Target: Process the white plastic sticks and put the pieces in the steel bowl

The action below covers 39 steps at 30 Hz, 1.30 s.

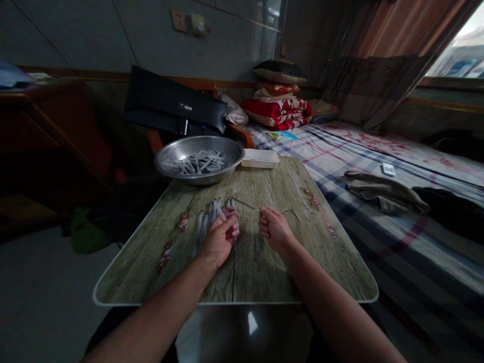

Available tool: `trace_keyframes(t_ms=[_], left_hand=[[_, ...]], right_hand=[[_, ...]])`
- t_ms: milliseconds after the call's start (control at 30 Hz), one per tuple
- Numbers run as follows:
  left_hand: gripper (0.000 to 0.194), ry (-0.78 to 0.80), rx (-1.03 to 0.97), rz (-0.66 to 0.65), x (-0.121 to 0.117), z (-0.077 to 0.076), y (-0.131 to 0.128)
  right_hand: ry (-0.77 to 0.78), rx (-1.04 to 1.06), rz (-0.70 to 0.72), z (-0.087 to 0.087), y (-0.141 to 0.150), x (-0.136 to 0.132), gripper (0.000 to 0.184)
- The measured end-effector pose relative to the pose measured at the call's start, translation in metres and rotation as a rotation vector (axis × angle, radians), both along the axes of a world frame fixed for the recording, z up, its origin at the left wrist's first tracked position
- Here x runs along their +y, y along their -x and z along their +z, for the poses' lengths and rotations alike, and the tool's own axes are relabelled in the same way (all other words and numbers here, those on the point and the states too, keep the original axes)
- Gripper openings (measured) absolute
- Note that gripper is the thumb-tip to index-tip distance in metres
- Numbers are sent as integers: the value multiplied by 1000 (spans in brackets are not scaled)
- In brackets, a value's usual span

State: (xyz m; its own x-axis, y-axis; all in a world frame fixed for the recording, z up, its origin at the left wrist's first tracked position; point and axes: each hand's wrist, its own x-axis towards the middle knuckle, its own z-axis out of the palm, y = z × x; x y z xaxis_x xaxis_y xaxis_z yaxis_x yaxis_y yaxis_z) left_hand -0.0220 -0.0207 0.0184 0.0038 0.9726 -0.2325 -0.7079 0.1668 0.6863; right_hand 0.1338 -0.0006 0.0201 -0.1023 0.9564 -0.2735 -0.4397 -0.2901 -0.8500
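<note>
Sticks (206,222) are gripped under the curled fingers of the left hand (219,239); the right hand (275,230) is closed in a fist just beside them (a thin wire there is too fine to tell). A steel bowl (227,143) of sticks is set at 11 o'clock, a white tray (260,158) at 12, both at the far edge of the wood-patterned table (257,272); a bed (378,146) lies at 3 o'clock.

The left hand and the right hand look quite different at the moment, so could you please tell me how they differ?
The left hand curls over a bunch of pale sticks, while the right hand is a closed fist beside them, touching no sticks. A thin strand seems to run from the sticks to the right hand. Both hands are bare and rest on the wood-patterned tabletop.
</note>
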Motion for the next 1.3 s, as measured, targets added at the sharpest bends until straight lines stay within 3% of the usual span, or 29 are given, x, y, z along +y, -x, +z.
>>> trace_keyframes(t_ms=[133, 200, 267, 367, 400, 500, 600, 767, 900, 1100, 1300], left_hand=[[13, 25, -13, -24, -2, -2, -5], [18, 54, -65, -10, 1, -4, -2], [17, 83, -120, -73, 4, -4, 2], [3, 168, -120, -186, 2, -2, 4], [11, 202, -112, -215, 0, -1, 3], [25, 241, -153, -335, -9, 2, -3], [30, 198, -207, -473, -16, 0, -7], [24, 221, -207, -508, -15, -14, -6], [24, 245, -249, -446, -12, -17, -3], [30, 146, -267, -432, -11, -10, -2], [38, 146, -269, -395, -11, -4, -4]], right_hand=[[-106, -227, 297, 1, 11, -12, 30], [-105, -241, 413, 2, 12, -14, 26], [-75, -188, 363, 3, 10, -12, 20], [-46, -95, 146, 4, 4, -6, 25], [-57, -73, 85, 4, 3, -5, 28], [-170, -91, -84, 3, 3, -4, 25], [-363, -315, -187, 2, 9, -10, 15], [-671, -768, 24, 3, 20, -23, 8], [-785, -886, 99, 3, 20, -25, 18], [-746, -760, 92, 3, 10, -25, 23], [-684, -538, 149, 4, 6, -23, 31]])
